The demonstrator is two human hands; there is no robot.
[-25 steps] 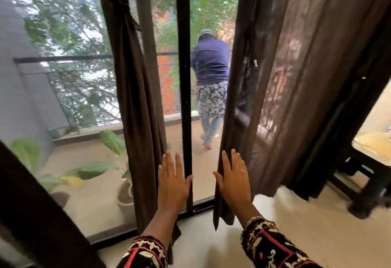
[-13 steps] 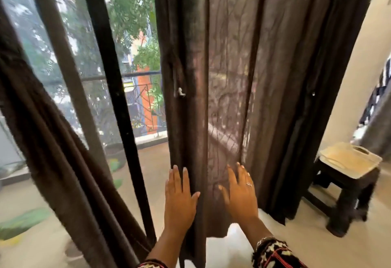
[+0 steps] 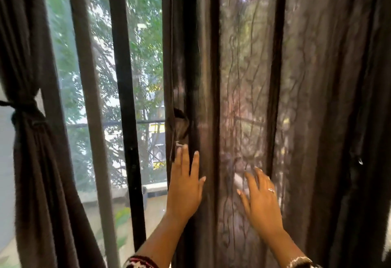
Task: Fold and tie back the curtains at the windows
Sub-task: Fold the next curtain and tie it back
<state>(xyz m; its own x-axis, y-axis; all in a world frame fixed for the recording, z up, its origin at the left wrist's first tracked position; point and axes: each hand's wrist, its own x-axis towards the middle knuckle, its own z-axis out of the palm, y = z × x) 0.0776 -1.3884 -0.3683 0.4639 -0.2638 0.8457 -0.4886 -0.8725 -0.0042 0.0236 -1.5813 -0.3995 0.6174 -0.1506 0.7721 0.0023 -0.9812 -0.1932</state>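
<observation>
A sheer dark brown curtain (image 3: 264, 77) hangs loose over the right half of the window, falling in long vertical folds. My left hand (image 3: 185, 185) is raised flat at the curtain's left edge, fingers spread and pointing up, holding nothing. My right hand (image 3: 259, 198), with a ring on one finger, is spread open against the thin cloth further right. At the far left, a second brown curtain (image 3: 31, 162) is gathered and bound with a dark tie (image 3: 25, 111) at about mid height.
Black window frame bars (image 3: 124, 98) stand between the two curtains, with glass, trees and a balcony railing (image 3: 118, 122) beyond. A small clip or hook (image 3: 359, 160) hangs on the curtain folds at the far right.
The view has risen and closed in on the loose curtain; the stool and floor have left the frame. Both hands have moved up along the cloth and stay open.
</observation>
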